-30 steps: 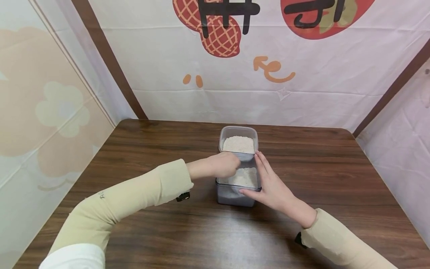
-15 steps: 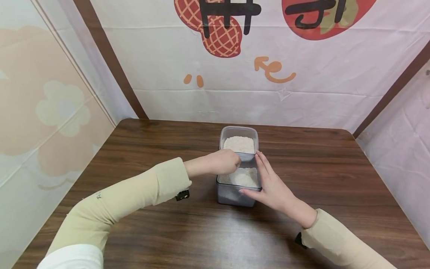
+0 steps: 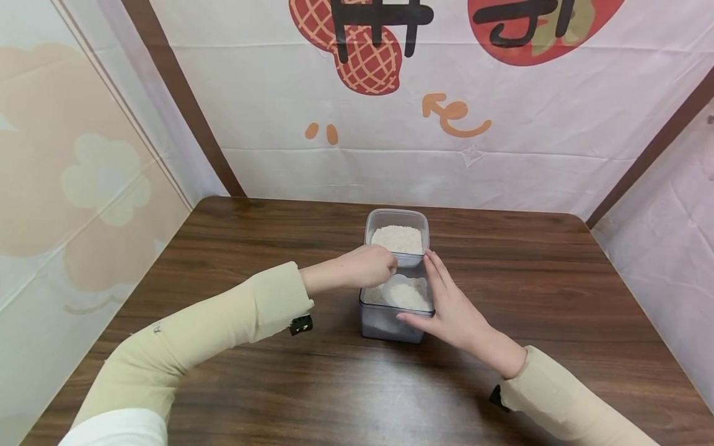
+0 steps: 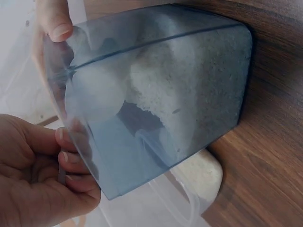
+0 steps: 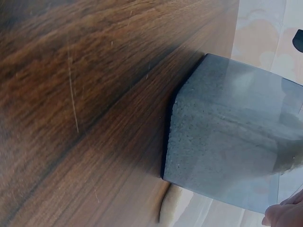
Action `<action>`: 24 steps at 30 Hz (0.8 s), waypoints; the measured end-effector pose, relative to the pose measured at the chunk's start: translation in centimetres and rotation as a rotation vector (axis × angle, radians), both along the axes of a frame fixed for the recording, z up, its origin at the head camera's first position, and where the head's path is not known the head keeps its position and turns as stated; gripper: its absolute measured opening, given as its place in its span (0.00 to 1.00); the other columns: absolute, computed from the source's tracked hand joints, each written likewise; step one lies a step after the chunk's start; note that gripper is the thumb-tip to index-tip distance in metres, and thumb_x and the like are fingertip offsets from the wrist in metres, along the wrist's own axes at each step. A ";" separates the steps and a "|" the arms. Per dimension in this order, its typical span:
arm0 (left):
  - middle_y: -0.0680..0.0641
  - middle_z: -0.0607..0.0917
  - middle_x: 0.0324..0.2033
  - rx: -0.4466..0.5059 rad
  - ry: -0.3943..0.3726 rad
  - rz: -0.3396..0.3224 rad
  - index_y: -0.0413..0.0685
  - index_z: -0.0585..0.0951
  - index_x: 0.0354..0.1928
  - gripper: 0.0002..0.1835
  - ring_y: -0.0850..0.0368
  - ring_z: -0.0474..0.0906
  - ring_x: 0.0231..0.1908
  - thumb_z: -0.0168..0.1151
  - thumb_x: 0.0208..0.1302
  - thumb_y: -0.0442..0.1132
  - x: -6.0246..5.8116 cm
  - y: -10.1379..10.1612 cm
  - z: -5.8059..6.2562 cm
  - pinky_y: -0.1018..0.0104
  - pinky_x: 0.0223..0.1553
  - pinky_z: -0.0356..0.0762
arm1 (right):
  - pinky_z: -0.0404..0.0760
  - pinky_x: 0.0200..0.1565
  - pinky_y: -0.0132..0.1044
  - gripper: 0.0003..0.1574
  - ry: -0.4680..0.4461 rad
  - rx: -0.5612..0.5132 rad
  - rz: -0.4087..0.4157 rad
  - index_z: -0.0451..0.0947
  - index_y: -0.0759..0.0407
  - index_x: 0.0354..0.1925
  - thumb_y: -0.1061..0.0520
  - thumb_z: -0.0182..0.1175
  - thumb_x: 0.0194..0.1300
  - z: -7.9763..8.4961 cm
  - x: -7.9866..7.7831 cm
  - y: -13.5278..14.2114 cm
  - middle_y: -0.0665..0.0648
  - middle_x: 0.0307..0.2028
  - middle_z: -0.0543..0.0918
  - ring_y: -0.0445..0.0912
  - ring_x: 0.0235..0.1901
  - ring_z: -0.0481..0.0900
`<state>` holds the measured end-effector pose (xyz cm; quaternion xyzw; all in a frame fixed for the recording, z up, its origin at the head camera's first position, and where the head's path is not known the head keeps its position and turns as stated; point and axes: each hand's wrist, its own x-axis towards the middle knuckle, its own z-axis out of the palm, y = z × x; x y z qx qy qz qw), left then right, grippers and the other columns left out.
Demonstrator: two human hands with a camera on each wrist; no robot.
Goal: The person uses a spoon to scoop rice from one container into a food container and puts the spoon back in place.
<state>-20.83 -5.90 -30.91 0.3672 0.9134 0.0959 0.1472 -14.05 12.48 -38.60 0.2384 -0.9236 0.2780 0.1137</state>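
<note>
A translucent grey-blue storage box [image 3: 392,325] with white rice [image 3: 415,296] inside stands at the middle of the table. Over its open top, my left hand [image 3: 368,266] pinches the thin handle [image 4: 62,171] of a clear scoop [image 3: 395,288]. The scoop's rounded bowl is down in the box at the rice, as the left wrist view shows through the wall. My right hand [image 3: 454,313] holds the box at its right side, thumb at the front rim and fingers stretched along to the rear corner.
Directly behind the box is a clear container [image 3: 397,215], also with white rice in it. Both stand on the dark wooden table [image 3: 268,384]. A printed cloth wall [image 3: 268,99] rises beyond the table's far edge.
My left hand has shifted slightly left and away from me, and the scoop's bowl now shows more plainly over the rice. The right hand and both containers have stayed in place.
</note>
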 end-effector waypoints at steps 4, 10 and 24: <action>0.53 0.66 0.18 0.013 -0.029 0.042 0.49 0.69 0.19 0.13 0.59 0.62 0.23 0.46 0.61 0.31 0.1 -0.3 0.2 0.71 0.27 0.59 | 0.66 0.57 0.48 0.66 0.014 -0.001 0.000 0.46 0.71 0.68 0.37 0.67 0.48 0.0 0.0 0.0 0.62 0.70 0.47 0.55 0.65 0.57; 0.54 0.67 0.18 0.054 -0.041 0.065 0.49 0.67 0.18 0.12 0.61 0.63 0.23 0.46 0.58 0.29 0.3 -0.9 0.1 0.71 0.27 0.60 | 0.67 0.56 0.48 0.65 0.020 -0.008 0.009 0.46 0.70 0.68 0.36 0.66 0.48 -0.1 -0.1 0.0 0.62 0.69 0.47 0.55 0.64 0.59; 0.52 0.78 0.21 0.124 -0.015 0.105 0.46 0.75 0.22 0.13 0.62 0.69 0.24 0.47 0.65 0.34 0.6 -2.1 -0.1 0.70 0.28 0.65 | 0.67 0.57 0.48 0.65 0.006 -0.002 -0.001 0.46 0.70 0.68 0.35 0.65 0.49 -0.2 -0.1 0.0 0.61 0.70 0.47 0.55 0.64 0.58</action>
